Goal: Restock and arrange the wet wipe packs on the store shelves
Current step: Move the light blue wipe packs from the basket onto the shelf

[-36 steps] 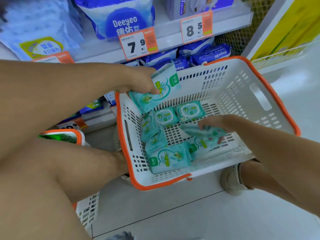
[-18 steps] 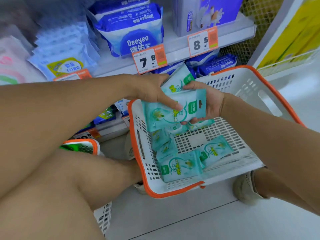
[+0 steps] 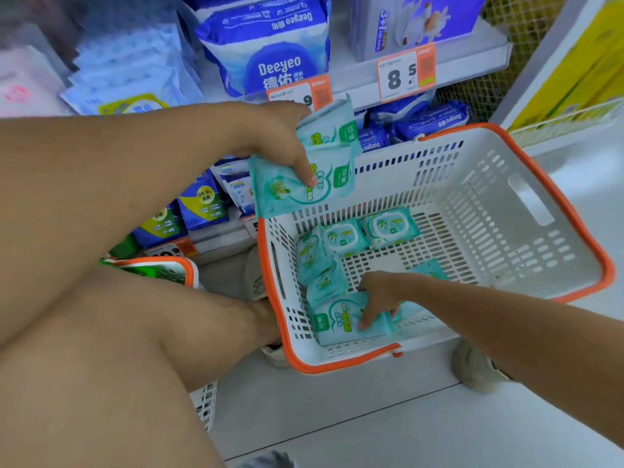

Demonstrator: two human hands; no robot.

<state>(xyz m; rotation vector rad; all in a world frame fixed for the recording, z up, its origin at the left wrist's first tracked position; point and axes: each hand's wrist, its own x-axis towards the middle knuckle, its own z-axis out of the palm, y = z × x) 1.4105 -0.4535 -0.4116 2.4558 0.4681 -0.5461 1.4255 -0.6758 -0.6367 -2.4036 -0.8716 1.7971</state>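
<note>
A white basket with an orange rim (image 3: pixel 553 204) stands on the floor before the shelves. Several teal wet wipe packs (image 3: pixel 368 229) lie in its left part. My left hand (image 3: pixel 287 143) holds two teal packs (image 3: pixel 324 170) stacked above the basket's back left corner, thumb pressed on the front one. My right hand (image 3: pixel 378 298) reaches down into the basket's front and grips a teal pack (image 3: pixel 337 320) lying there.
Store shelves (image 3: pixel 466 72) behind the basket carry blue Deeyeo packs (image 3: pixel 270 45) and orange price tags. A lower shelf holds more blue packs (image 3: pixel 202 201). A second basket (image 3: pixel 162 268) sits at the left by my knee. Grey floor lies in front.
My right hand let go of the pack it passed to my left hand and dropped back into the basket onto another pack. My left hand now holds two packs.
</note>
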